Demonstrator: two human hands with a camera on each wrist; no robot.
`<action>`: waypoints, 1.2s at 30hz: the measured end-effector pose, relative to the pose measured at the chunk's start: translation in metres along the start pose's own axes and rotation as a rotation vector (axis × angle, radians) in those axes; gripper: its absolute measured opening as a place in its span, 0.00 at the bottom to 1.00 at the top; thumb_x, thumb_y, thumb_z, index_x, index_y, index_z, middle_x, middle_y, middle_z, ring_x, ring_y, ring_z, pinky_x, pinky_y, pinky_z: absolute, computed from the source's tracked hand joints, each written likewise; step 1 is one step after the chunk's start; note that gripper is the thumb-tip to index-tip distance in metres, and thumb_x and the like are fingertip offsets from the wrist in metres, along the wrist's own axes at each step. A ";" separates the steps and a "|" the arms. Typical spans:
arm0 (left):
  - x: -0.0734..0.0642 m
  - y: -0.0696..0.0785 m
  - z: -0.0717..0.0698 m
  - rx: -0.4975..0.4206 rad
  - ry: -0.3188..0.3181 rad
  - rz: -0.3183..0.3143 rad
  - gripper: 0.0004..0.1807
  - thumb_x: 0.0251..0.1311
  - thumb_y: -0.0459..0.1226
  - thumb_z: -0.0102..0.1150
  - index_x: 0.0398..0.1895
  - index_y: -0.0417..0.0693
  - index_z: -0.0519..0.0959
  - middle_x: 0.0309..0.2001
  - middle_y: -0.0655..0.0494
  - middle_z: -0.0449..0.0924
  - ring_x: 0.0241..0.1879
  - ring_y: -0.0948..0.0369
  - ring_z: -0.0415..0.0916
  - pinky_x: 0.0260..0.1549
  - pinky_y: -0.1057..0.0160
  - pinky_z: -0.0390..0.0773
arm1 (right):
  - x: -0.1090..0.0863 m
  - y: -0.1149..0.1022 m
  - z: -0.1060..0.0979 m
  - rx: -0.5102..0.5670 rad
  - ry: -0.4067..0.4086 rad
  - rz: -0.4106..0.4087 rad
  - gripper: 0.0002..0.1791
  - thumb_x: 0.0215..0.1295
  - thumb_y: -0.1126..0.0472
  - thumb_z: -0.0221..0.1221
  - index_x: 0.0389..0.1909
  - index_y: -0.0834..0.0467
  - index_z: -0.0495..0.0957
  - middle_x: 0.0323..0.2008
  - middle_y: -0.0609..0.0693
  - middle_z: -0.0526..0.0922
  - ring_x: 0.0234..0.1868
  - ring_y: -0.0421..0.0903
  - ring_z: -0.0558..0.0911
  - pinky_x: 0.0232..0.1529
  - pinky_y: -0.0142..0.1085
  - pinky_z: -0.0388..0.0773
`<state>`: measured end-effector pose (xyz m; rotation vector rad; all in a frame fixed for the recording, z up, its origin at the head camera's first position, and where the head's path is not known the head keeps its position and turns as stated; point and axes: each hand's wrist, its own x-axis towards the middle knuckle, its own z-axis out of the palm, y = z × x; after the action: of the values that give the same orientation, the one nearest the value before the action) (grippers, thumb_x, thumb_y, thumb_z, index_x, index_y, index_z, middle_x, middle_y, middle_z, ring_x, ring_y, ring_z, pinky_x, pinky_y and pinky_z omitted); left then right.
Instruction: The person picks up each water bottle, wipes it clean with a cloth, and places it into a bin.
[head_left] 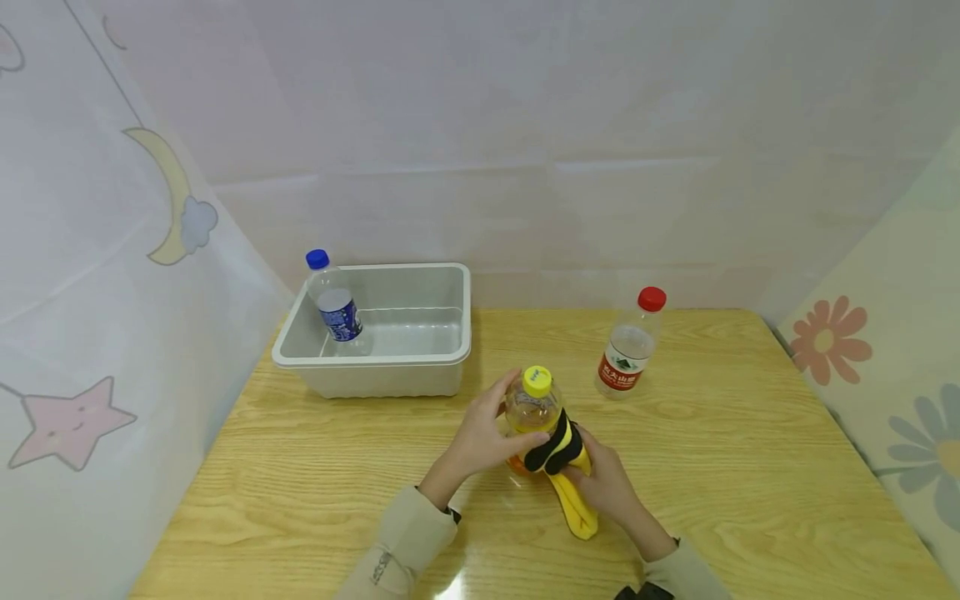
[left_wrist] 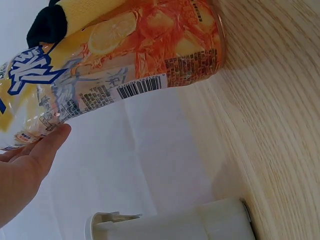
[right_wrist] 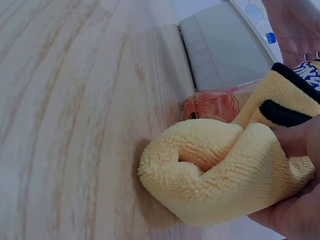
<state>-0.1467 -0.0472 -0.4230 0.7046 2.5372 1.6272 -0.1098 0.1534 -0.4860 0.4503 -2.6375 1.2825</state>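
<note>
A clear drink bottle with a yellow cap (head_left: pixel 534 410) stands upright on the table, an orange label with printed fruit round it. From its left side my left hand (head_left: pixel 480 432) grips the upper part, thumb in front and fingers behind. My right hand (head_left: pixel 606 482) holds a folded yellow fluffy cloth (right_wrist: pixel 215 175) with black edging against the bottle's right side. One end of this cloth hangs down toward the tabletop. In the left wrist view the label's barcode (left_wrist: pixel 142 87) shows, with part of the cloth across the upper side of the bottle.
A light grey plastic bin (head_left: pixel 382 377) stands at the back left, with a blue-capped bottle (head_left: pixel 339 315) leaning inside. Right of the hands, a clear bottle with a red cap (head_left: pixel 628 348) stands on the wooden table (head_left: pixel 750 467). Printed white cloth walls enclose the back and sides.
</note>
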 end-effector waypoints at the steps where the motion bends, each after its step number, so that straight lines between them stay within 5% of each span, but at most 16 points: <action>1: 0.001 0.000 0.000 -0.002 0.006 0.000 0.47 0.47 0.47 0.68 0.67 0.44 0.55 0.63 0.49 0.62 0.59 0.54 0.63 0.52 0.56 0.71 | -0.001 0.000 0.000 -0.001 0.001 -0.006 0.33 0.44 0.78 0.64 0.56 0.68 0.68 0.46 0.63 0.78 0.46 0.58 0.77 0.46 0.52 0.74; 10: 0.004 -0.003 0.002 -0.086 0.041 0.012 0.43 0.45 0.42 0.70 0.62 0.40 0.57 0.58 0.49 0.66 0.59 0.51 0.63 0.55 0.56 0.69 | -0.001 0.003 -0.002 0.026 0.011 0.029 0.31 0.44 0.77 0.65 0.54 0.67 0.70 0.45 0.61 0.79 0.44 0.56 0.79 0.44 0.49 0.76; 26: 0.001 -0.004 -0.001 -0.035 0.092 0.054 0.39 0.43 0.44 0.71 0.58 0.46 0.64 0.54 0.55 0.66 0.53 0.58 0.66 0.49 0.62 0.73 | 0.000 -0.008 -0.027 0.090 0.061 0.062 0.32 0.46 0.74 0.65 0.55 0.66 0.68 0.48 0.62 0.77 0.46 0.54 0.77 0.45 0.43 0.77; 36: 0.001 -0.004 -0.004 -0.018 0.098 0.061 0.39 0.42 0.42 0.72 0.60 0.46 0.66 0.52 0.55 0.67 0.49 0.60 0.66 0.43 0.65 0.76 | 0.009 -0.014 -0.047 0.107 0.080 -0.008 0.34 0.44 0.77 0.65 0.55 0.66 0.64 0.42 0.61 0.79 0.37 0.37 0.77 0.35 0.32 0.77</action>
<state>-0.1505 -0.0517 -0.4248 0.7248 2.5885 1.7433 -0.1123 0.1804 -0.4443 0.4152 -2.5087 1.4142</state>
